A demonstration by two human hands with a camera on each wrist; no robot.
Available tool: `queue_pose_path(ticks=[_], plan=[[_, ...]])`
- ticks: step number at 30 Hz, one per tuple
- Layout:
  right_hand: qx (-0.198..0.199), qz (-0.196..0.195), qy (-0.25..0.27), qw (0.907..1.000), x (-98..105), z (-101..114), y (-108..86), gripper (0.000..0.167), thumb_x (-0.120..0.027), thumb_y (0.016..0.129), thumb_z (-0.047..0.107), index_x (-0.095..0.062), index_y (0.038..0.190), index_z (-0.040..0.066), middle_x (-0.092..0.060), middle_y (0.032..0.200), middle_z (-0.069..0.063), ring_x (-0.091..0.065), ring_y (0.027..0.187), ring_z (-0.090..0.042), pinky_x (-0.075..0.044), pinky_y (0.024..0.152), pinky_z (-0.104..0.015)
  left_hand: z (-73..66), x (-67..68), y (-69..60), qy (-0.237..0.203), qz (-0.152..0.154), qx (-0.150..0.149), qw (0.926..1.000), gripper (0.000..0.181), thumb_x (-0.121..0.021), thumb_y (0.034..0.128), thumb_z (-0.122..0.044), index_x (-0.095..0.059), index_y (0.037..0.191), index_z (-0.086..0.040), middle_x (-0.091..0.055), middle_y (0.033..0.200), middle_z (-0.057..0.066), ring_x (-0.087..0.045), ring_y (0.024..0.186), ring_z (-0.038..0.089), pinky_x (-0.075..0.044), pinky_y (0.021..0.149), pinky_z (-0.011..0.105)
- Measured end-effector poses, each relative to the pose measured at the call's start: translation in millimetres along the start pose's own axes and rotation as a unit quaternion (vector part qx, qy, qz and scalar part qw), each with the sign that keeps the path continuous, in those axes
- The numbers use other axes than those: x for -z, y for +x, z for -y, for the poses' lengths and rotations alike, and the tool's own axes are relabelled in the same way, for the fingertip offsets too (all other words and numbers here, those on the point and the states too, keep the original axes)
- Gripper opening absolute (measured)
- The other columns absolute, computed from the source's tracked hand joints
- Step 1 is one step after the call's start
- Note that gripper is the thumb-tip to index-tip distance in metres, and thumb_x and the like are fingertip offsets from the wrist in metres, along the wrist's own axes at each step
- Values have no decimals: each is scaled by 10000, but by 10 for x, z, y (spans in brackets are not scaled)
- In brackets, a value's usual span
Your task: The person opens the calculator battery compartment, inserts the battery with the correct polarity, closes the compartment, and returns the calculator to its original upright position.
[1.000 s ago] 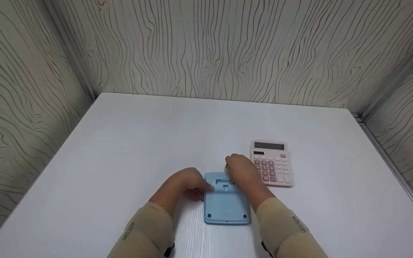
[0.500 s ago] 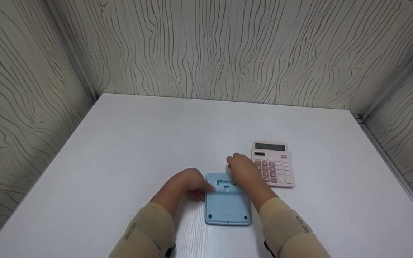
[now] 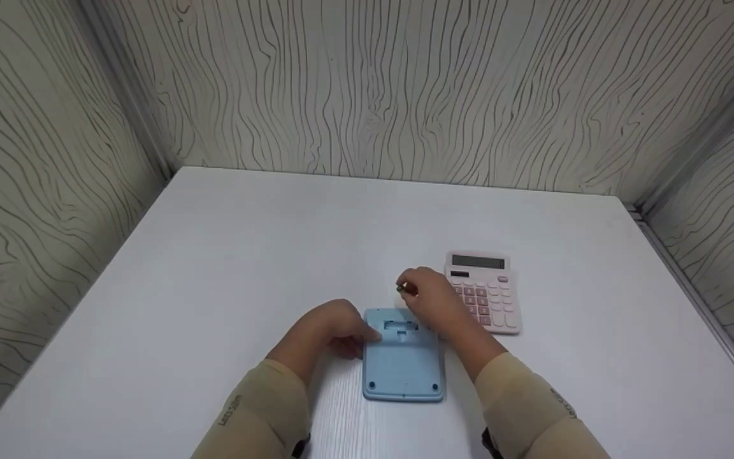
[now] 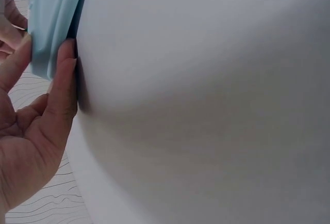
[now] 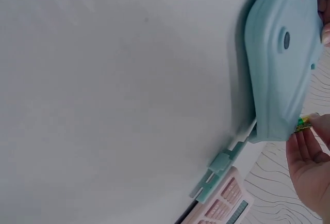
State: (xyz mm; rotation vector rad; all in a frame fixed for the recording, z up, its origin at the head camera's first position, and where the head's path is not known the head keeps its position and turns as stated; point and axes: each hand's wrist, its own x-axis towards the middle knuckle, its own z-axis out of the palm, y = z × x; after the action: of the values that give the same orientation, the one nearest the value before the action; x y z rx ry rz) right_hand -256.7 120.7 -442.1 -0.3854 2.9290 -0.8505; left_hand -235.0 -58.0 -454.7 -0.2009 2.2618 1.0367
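A light blue calculator (image 3: 403,366) lies face down on the table, its battery compartment (image 3: 400,326) uncovered near the far end. My left hand (image 3: 340,325) grips its left edge, thumb on the back and fingers (image 4: 64,74) at the side and underneath. Just beyond the far edge, my right hand (image 3: 429,296) pinches a small green-and-gold battery (image 5: 303,123) between thumb and fingertips. Only a dark end of it shows in the head view. A blue battery cover (image 5: 220,164) rests on the table beside the calculator, hidden behind the right arm in the head view.
A pink calculator (image 3: 501,299) lies face up to the right, partly behind the right hand. The white table (image 3: 246,236) is bounded by wood-grain patterned panels (image 3: 367,83) at the back and both sides.
My right hand has lifted and drawn slightly away from the compartment, bringing the battery's end into view. The left hand and blue calculator have stayed in place.
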Motion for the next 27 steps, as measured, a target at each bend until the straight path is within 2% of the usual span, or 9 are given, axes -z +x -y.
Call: queue_pose_path(ticks=[5, 9, 19, 27], plan=[[-95, 135, 609, 9980, 23, 83, -58, 158, -617, 866, 161, -629, 1024, 177, -588, 903, 55, -558, 865, -128, -498, 805, -311, 1, -7, 21, 63, 12, 26, 10000, 244, -729, 755, -298, -670, 784, -63, -657, 666, 81, -613, 562, 183, -506, 548, 285], [-77, 292, 834, 9961, 12, 116, -94, 161, -624, 859, 150, -622, 1018, 173, -597, 888, 56, -560, 866, -130, -496, 809, -317, -2, -7, 25, 13, -9, 87, 10000, 251, -731, 753, -305, -669, 797, -66, -656, 675, 80, -615, 567, 186, -504, 545, 282], [182, 482, 743, 9959, -16, 92, -134, 161, -633, 851, 134, -620, 1009, 159, -610, 888, 47, -558, 842, -134, -493, 799, -328, -10, -4, -16, -12, -46, 107, 9999, 254, -737, 754, -294, -660, 826, -63, -653, 681, 83, -626, 583, 196, -516, 571, 287], [196, 734, 458, 9961, -31, 78, -166, 142, -624, 860, 153, -626, 1000, 181, -600, 886, 59, -543, 822, -136, -493, 796, -325, -7, 5, -15, 38, -37, 31, 10000, 233, -728, 762, -287, -669, 800, -65, -665, 678, 80, -629, 585, 188, -513, 571, 288]])
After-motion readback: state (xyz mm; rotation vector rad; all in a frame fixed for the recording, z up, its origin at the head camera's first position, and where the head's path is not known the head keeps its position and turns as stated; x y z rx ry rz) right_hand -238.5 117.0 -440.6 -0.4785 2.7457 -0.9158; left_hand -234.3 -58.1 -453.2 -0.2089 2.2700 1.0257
